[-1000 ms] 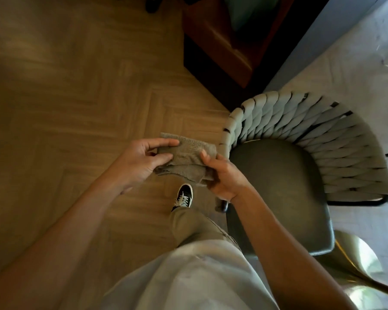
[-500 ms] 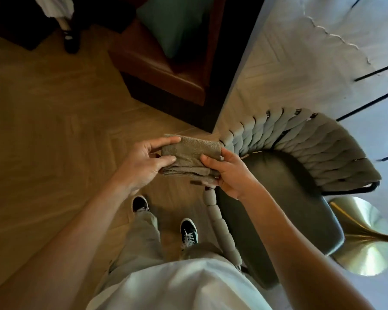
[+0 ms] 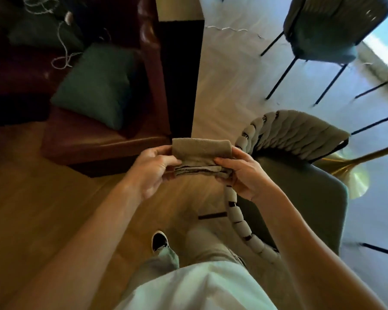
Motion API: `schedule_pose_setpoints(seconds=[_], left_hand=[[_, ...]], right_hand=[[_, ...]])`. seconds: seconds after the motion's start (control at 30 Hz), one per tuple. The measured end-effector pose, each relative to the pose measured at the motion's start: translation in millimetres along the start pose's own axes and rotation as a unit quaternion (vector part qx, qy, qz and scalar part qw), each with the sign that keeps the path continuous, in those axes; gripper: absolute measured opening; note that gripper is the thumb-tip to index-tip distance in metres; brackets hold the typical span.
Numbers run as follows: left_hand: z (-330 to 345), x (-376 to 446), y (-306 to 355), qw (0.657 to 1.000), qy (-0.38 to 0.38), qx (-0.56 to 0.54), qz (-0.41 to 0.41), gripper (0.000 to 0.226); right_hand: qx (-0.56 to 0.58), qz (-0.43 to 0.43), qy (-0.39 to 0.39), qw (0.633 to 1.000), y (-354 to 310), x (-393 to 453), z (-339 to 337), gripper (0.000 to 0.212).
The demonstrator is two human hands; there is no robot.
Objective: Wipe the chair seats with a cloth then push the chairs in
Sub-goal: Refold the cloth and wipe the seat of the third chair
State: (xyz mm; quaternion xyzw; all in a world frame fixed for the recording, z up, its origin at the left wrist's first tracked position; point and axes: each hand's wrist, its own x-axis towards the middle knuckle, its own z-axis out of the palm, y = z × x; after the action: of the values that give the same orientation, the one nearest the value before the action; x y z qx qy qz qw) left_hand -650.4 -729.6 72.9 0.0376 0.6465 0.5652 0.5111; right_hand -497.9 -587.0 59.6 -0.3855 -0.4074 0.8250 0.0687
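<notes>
Cloth: a folded tan cloth [image 3: 201,149] held up in front of the person, above the wooden floor [image 3: 43,220] and just left of the nearest chair.
Left hand: the left hand [image 3: 152,170] pinches the cloth's left end, thumb on top.
Right hand: the right hand [image 3: 242,173] grips the right end, fingers closed around the stacked layers.
Nearest chair: a green chair [image 3: 305,193] with a woven rope back, seat bare; its curved back rail sits between the person's legs and the seat.
Second chair: another chair [image 3: 329,25] stands well apart at the top right on thin black legs.
Table base: a brass base [image 3: 356,177] just beyond the nearest chair (blurred).
Sofa: a dark red sofa [image 3: 103,139] with a green cushion [image 3: 94,86] to the left.
Writing: none readable.
</notes>
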Motion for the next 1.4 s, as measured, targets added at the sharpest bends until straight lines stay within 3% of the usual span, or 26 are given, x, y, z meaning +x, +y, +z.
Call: schedule_pose_setpoints(seconds=[0.2, 0.53, 0.7, 0.8, 0.93, 1.23, 1.4], left_hand=[[6, 36, 48, 0.993, -0.101, 0.055, 0.007, 0.027], [82, 138, 93, 0.959, -0.251, 0.098, -0.083, 0.031], [135, 185, 110, 0.933, -0.312, 0.140, -0.111, 0.023], [166, 209, 118, 0.891, -0.380, 0.239, -0.062, 0.009], [208, 230, 125, 0.838, -0.457, 0.298, -0.030, 0.027], [350, 276, 109, 0.664, -0.598, 0.447, -0.054, 0.046], [420, 303, 104, 0.579, -0.667, 0.464, -0.058, 0.044]], right_hand=[[0.058, -0.043, 0.085, 0.994, -27, 4, 9, 0.028], [0.089, -0.106, 0.193, 0.971, -69, 20, -48, 0.034], [0.203, -0.120, 0.234, 0.943, -87, 26, -82, 0.032], [0.204, -0.120, 0.274, 0.932, -94, 29, -103, 0.032], [0.071, -0.109, 0.368, 0.921, -91, 30, -122, 0.007], [0.040, -0.038, 0.490, 0.870, -95, 33, -143, 0.048], [0.111, -0.029, 0.526, 0.843, -118, 52, -173, 0.022]])
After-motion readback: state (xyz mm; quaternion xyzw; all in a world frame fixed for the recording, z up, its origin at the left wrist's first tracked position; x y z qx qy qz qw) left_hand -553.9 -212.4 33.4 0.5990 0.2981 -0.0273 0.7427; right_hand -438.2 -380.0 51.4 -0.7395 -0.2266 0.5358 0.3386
